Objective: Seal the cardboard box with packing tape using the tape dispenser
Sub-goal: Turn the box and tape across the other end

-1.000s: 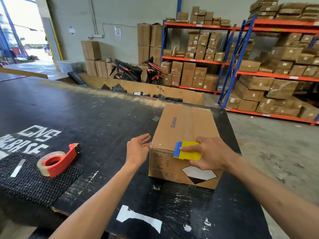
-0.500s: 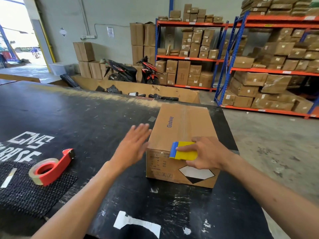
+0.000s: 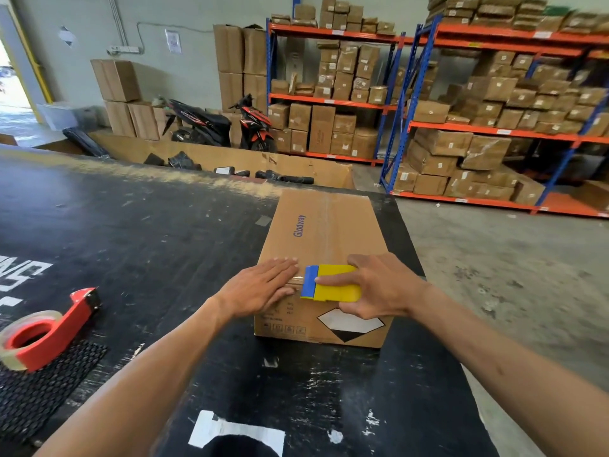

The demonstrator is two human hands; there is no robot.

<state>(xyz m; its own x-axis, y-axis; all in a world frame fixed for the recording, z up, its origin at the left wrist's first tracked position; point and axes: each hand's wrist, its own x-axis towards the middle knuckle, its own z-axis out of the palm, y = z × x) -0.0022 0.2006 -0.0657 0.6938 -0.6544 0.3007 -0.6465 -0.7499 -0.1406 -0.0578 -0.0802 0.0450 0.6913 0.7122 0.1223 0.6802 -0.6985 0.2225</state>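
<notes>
One closed box (image 3: 324, 258) sits near the table's (image 3: 148, 242) right edge. The left hand (image 3: 263, 286) lies flat and loose on it. The right hand (image 3: 379, 285) grips one yellow scraper (image 3: 333, 283). One tape dispenser (image 3: 43, 331) rests by the left edge.

We see two bare forearms: no sleeves, gloves, watch or rings are worn. The left hand (image 3: 260, 288) and right hand (image 3: 382, 285) show fingers (image 3: 280, 263) with short, unpainted nails.
</notes>
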